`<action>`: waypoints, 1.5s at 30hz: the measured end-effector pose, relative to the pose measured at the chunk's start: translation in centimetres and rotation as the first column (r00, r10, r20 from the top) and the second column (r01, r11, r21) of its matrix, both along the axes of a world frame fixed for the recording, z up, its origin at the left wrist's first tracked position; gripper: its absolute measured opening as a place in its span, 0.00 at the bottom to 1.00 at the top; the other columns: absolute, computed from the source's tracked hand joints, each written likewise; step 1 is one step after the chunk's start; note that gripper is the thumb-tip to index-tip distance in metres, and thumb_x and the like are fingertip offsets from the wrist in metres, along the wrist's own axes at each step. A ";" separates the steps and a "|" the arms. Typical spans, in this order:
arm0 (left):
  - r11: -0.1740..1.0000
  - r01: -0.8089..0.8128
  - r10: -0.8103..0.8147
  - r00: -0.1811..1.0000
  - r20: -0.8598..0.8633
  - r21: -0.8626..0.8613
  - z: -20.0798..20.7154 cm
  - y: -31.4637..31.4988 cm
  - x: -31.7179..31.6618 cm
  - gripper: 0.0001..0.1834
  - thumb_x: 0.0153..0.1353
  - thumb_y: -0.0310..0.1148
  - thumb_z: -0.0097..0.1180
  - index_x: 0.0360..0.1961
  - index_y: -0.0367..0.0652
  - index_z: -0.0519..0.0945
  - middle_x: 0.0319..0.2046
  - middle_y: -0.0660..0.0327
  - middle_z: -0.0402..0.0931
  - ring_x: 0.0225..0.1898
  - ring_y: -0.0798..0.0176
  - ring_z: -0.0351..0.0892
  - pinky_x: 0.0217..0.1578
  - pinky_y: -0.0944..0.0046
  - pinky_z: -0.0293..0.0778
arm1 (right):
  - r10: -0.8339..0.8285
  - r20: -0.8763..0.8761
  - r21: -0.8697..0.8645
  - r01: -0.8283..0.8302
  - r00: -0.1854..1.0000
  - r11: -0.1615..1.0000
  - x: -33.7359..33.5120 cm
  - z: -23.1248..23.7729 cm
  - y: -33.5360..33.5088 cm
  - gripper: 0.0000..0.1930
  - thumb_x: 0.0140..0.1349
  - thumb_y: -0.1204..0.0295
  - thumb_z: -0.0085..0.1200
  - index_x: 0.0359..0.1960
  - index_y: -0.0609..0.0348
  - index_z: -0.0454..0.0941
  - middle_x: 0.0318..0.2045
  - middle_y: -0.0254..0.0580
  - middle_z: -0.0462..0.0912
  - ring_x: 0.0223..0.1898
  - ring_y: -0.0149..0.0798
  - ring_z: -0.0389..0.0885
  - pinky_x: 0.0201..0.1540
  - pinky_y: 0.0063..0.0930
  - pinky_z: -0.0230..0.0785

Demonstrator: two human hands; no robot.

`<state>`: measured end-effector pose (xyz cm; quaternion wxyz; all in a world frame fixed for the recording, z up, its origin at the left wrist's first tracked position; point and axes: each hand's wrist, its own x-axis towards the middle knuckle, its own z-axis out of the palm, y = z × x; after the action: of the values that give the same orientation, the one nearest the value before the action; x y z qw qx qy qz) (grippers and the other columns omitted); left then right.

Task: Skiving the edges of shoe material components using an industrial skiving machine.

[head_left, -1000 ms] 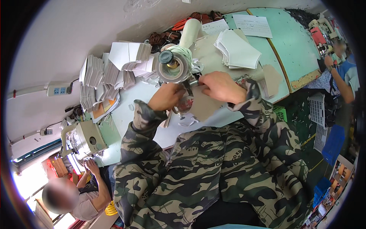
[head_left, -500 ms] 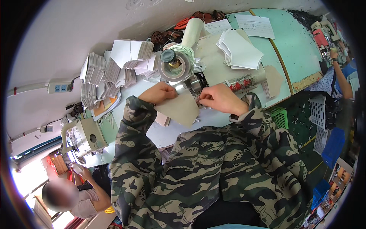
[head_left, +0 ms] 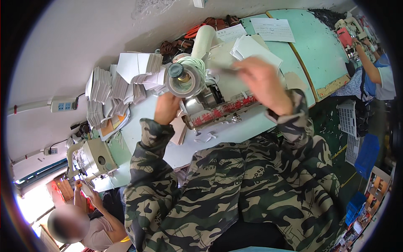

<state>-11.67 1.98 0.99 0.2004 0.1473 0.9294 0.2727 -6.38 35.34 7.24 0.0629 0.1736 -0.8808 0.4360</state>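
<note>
My right hand (head_left: pixel 265 82) is raised over the machine bed, smeared by motion. At its fingertips is a thin grey-brown sheet (head_left: pixel 226 70), blurred and seen nearly edge-on. My left hand (head_left: pixel 166 109) is at the left side of the sewing-type machine (head_left: pixel 205 103), by a small stack of pale sheets (head_left: pixel 179 131). Its fingers are bent down and partly hidden, so what they touch cannot be told. Between the hands lies the machine's red, worn cylindrical arm (head_left: pixel 226 110). A spool of pale green cord (head_left: pixel 194 71) sits on top.
Stacks of cut white sheets (head_left: pixel 100 90) stand at the left. More white sheets (head_left: pixel 252 48) lie behind my right hand. A green table (head_left: pixel 321 50) extends right. Co-workers sit at left (head_left: pixel 103 229) and far right (head_left: pixel 369 71). A power socket (head_left: pixel 65 106) is on the wall.
The grey-brown sheet has left the near side of the machine. My right hand has swung up and right; my left hand has moved slightly left and its fingers have turned down.
</note>
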 end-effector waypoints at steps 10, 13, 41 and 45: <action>0.791 0.109 -0.164 0.986 -0.037 -0.602 -6.4 -5.9 4.2 0.20 0.58 0.44 0.63 0.49 0.49 0.78 0.39 0.52 0.80 0.36 0.45 0.84 0.35 0.47 0.78 | -0.100 0.153 0.020 0.098 0.983 0.995 4.7 -2.9 -1.9 0.14 0.55 0.67 0.64 0.41 0.60 0.79 0.34 0.45 0.82 0.36 0.50 0.81 0.38 0.41 0.73; 0.839 0.040 -0.095 0.993 -0.075 -0.542 -6.7 -6.4 5.0 0.21 0.58 0.42 0.63 0.51 0.50 0.79 0.41 0.54 0.81 0.37 0.44 0.83 0.38 0.49 0.78 | -0.015 0.220 -0.105 0.039 0.975 0.994 5.6 -4.4 -4.0 0.14 0.56 0.67 0.64 0.41 0.59 0.80 0.33 0.45 0.83 0.32 0.47 0.83 0.36 0.38 0.74; 0.961 0.062 -0.136 0.955 -0.264 -0.269 -10.3 -10.3 6.3 0.20 0.42 0.37 0.74 0.34 0.47 0.78 0.34 0.57 0.75 0.39 0.47 0.78 0.37 0.50 0.75 | -0.048 -0.181 -0.527 -0.055 0.982 0.848 -2.9 6.7 -11.2 0.12 0.67 0.69 0.58 0.47 0.62 0.79 0.37 0.42 0.85 0.35 0.36 0.82 0.39 0.31 0.72; 0.944 0.100 -0.190 0.944 -0.271 -0.315 -7.9 -7.9 5.3 0.14 0.47 0.33 0.69 0.33 0.43 0.79 0.33 0.56 0.79 0.36 0.44 0.79 0.38 0.48 0.74 | -0.145 -0.037 -0.525 0.104 0.989 0.844 1.8 5.0 -5.8 0.11 0.66 0.71 0.58 0.47 0.65 0.80 0.37 0.39 0.86 0.37 0.30 0.82 0.41 0.26 0.74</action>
<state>-6.36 -5.92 -6.87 0.0977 0.2235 0.9657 0.0891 -4.59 29.55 12.24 0.1689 0.1087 -0.7358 0.6467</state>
